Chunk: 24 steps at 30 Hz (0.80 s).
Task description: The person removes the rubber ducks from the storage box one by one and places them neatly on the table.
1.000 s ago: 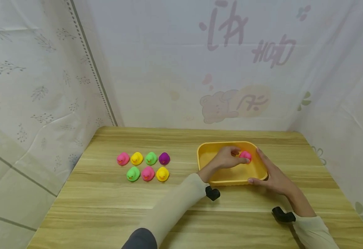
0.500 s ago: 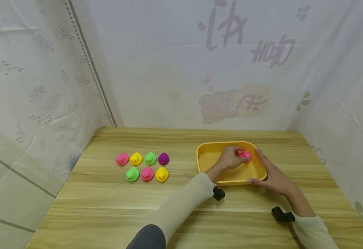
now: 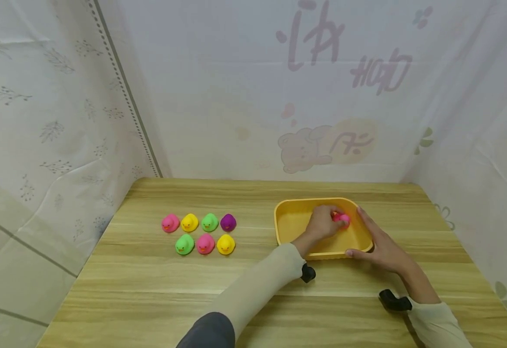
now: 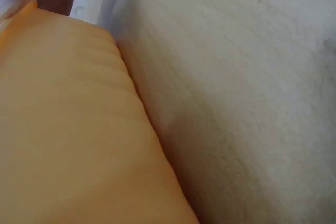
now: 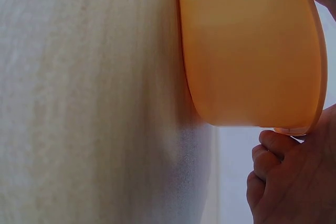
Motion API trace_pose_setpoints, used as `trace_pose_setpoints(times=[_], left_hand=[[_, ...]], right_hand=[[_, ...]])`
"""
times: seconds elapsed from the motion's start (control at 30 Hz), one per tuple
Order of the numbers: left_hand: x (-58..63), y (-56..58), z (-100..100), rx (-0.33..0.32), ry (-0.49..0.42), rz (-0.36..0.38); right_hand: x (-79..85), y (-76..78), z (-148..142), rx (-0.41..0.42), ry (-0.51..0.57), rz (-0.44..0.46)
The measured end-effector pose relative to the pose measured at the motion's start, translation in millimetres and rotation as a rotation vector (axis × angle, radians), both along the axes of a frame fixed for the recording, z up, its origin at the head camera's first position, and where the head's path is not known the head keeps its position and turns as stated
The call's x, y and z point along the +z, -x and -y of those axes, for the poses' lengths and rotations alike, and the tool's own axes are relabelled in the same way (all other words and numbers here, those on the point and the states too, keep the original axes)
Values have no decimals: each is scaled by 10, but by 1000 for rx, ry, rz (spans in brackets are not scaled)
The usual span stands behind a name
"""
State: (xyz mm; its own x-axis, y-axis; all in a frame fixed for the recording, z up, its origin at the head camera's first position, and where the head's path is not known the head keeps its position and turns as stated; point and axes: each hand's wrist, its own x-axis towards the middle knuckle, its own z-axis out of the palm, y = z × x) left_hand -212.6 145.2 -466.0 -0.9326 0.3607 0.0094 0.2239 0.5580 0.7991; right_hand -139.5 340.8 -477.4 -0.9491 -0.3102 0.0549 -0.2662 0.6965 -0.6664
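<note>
A yellow tray (image 3: 294, 212) sits on the right half of the table in the head view. My left hand (image 3: 320, 223) reaches over its near rim and pinches a pink toy duck (image 3: 342, 219) inside, near the right end; fingers and thumb cover part of it. My right hand (image 3: 385, 250) grips the tray's right end, fingers along the side and thumb at the near corner. The right wrist view catches curled fingers (image 5: 268, 156) by the tray's end. Only the tray's outer wall (image 4: 84, 114) and part of a hand show in the left wrist view.
Left of the tray, several toy ducks stand in two rows: pink (image 3: 170, 223), yellow (image 3: 190, 223), green (image 3: 210, 223) and purple (image 3: 228, 222) behind; green (image 3: 184, 244), pink (image 3: 205, 244) and yellow (image 3: 225, 244) in front. A printed curtain (image 3: 236, 96) hangs beyond the wooden table (image 3: 149, 299).
My left hand has shifted slightly right inside the tray and stays at the pink duck. The right hand and the tray look unmoved.
</note>
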Motion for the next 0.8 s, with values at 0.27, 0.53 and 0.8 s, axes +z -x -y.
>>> trace_pose_setpoints(times=[0.27,0.53,0.8], left_hand=[[57,3,64,-26,1,34],[87,-7,126,-10,-85,88],[117,-69,185,56,-222,215]], right_hand=[[-5,-2,9,3,8,8],[-13,-3,1,3,16,0],[-12,-6,-2,-5,-2,-8]])
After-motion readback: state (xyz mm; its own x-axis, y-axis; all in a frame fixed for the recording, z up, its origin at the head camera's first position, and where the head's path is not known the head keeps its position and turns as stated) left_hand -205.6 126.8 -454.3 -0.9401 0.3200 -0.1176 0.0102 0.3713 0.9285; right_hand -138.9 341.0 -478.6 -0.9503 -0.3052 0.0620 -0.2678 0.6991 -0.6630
